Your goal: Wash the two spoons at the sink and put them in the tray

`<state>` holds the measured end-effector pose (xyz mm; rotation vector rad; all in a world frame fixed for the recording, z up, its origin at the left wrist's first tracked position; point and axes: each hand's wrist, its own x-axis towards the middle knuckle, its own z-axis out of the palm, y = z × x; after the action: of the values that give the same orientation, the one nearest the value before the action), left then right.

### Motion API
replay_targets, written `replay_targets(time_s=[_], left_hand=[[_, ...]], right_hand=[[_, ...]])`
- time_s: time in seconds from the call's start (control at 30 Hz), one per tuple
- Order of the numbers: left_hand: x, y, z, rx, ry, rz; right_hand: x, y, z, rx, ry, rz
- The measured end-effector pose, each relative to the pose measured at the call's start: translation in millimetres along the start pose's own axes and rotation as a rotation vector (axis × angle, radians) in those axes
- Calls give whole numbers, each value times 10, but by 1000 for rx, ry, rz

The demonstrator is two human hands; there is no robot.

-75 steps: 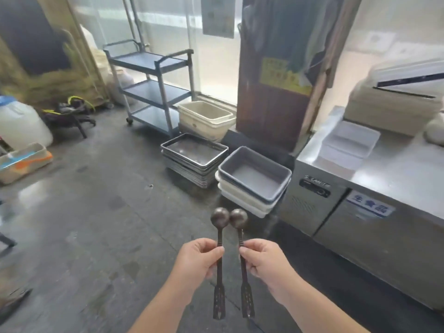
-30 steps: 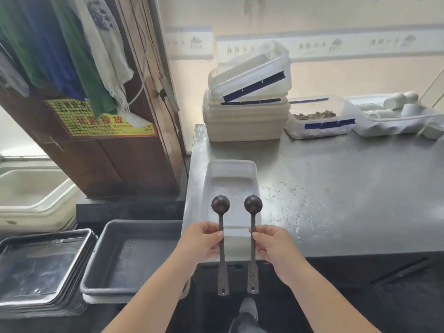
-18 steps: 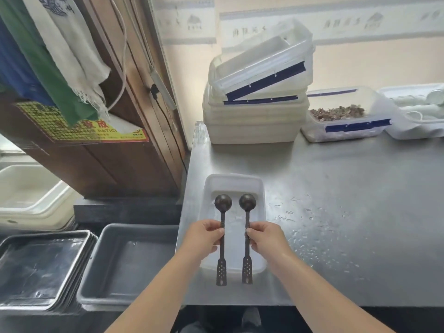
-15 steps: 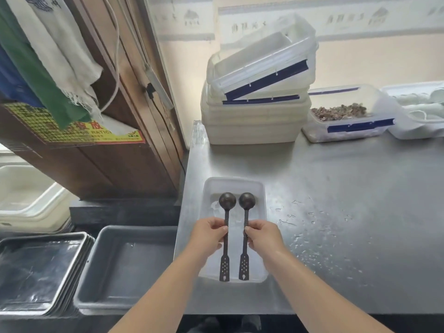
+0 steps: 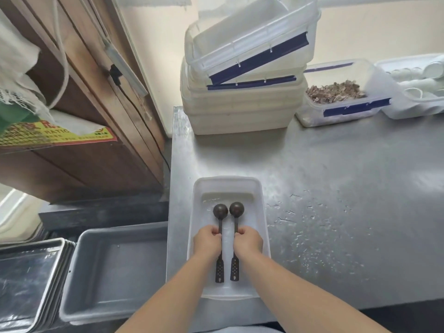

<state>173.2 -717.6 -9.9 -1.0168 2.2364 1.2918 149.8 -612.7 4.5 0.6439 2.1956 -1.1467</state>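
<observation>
Grey plastic tub (image 5: 113, 272) sits low at the left, below the worktop (image 5: 348, 200) edge. On the steel worktop's near left corner lies the translucent white tray (image 5: 260, 207), shallow, smooth and wet. The left hand (image 5: 207, 241) has its fingers curled round the left spoon (image 5: 220, 211); the right hand (image 5: 248, 241) likewise grips the right spoon (image 5: 236, 210). Both spoons lie side by side inside the tray, round bowls far, perforated flat ends near. Dark, slim and rigid, they look light; wet handles may slip, so mid-handle is the sound hold. Whether they touch the tray floor cannot be told. Stacked clear bins (image 5: 242, 97) stand far.
</observation>
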Motion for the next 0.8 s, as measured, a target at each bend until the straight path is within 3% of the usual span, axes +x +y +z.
replay_targets(time_s=[0.23, 0.47, 0.6, 0.73, 0.8], left_hand=[[12, 12, 70, 70, 42, 21], [-17, 4, 76, 322, 123, 74], [-59, -72, 106, 433, 130, 215], [-84, -117, 84, 613, 46, 415], [-93, -140, 66, 674, -6, 449]], right_hand=[[92, 76, 59, -91, 59, -15], [88, 87, 85, -82, 75, -47], [38, 127, 93, -231, 105, -177], [-65, 192, 75, -476, 11, -408], [-124, 195, 43, -603, -21, -437]])
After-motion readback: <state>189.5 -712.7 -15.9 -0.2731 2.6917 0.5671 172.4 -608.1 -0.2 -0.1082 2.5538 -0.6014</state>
